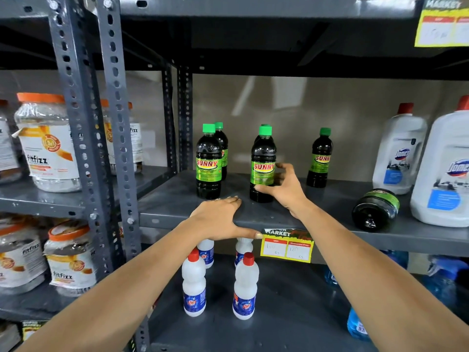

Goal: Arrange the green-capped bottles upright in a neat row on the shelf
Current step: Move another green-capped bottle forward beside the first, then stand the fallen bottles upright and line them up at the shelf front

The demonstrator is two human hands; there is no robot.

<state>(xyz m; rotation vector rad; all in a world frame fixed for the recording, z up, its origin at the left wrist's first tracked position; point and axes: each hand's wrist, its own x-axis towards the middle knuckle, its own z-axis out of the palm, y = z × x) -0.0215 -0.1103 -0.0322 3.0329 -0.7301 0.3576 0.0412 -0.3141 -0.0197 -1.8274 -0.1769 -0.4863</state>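
Observation:
Dark bottles with green caps and green SUNNY labels stand on the grey shelf [317, 209]. One upright bottle [208, 161] is at the left with another [222, 138] right behind it. A middle bottle [262, 158] stands upright, a cap showing behind it; my right hand [284, 189] wraps its lower half from the right. Another bottle [320, 158] stands farther back on the right. One more bottle [375, 209] lies on its side, base toward me. My left hand [218, 217] rests flat on the shelf's front edge, holding nothing.
Two large white jugs [401, 151] [444, 168] with red caps stand at the shelf's right end. Small white red-capped bottles [194, 283] and blue bottles [356, 326] fill the shelf below. Orange-lidded jars [48, 143] sit in the left bay beyond the slotted grey uprights [116, 123]. A yellow price tag [286, 246] hangs off the shelf's edge.

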